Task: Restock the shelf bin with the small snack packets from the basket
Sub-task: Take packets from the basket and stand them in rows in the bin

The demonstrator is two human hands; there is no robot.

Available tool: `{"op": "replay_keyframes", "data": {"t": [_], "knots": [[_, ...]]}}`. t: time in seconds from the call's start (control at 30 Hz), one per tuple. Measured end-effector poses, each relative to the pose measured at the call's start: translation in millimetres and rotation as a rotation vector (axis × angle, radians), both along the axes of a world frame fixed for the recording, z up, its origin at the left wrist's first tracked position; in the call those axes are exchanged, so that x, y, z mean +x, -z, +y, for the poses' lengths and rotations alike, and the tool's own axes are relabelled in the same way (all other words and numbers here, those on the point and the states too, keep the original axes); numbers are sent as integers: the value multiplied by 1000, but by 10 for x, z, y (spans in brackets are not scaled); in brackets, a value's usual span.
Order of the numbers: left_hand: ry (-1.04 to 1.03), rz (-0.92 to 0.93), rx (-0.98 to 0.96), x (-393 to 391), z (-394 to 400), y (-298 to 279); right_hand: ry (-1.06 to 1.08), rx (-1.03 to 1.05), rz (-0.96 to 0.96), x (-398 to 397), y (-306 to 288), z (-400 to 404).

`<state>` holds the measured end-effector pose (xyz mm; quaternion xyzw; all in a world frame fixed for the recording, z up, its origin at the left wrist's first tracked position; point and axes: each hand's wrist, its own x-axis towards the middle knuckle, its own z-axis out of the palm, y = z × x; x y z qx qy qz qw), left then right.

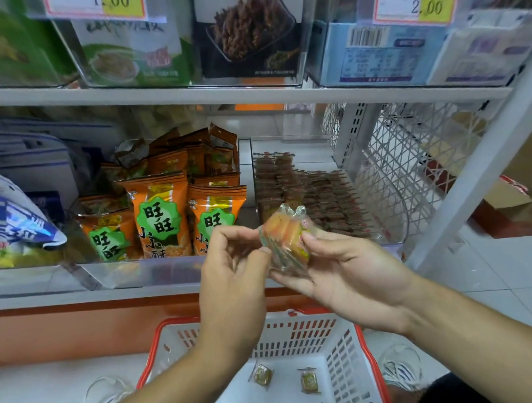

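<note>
Both forearms are bare, with no sleeves, and white sneakers (pixel 400 370) with dark stripes are worn.

Price tags (pixel 414 3) cropped above; held packets' (pixel 285 239) print blurred.

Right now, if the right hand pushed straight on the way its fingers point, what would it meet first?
The right hand points left, holding the stack of packets. It would likely meet the left hand first, whose fingertips already touch the stack.

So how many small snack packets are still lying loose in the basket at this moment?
2 in plain view: one packet on the basket floor just right of the left forearm, another packet to its right. A sliver at the bottom edge may be a third; the arms could hide more.
</note>
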<state>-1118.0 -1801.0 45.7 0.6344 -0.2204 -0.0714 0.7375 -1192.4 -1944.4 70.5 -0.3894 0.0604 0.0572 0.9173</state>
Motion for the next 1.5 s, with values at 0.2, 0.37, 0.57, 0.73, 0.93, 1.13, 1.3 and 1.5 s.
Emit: {"op": "replay_keyframes", "data": {"t": [0.2,0.37,0.57,0.73,0.93,1.13,1.3,1.5], "knots": [[147,761,-121,-1,-63,-19,246,-710,-129,-27,108,22],[484,1150,-186,59,-115,-55,55,-1108,-142,-65,157,72],[488,1038,-120,88,-262,-73,53,-1332,-138,-25,-79,-192],[289,346,250,154,-330,-115,479,-1375,65,414,-115,-834],[297,-712,804,313,-400,99,395,-1553,334,1114,119,-1585],[439,-790,987,287,-439,284,438,-1563,270,1653,223,-1707],[486,-844,1080,285,-463,349,559,-1576,353,1829,379,-1643],[491,-895,1089,287,-469,383,468,-1571,373,1831,406,-1632]]}}
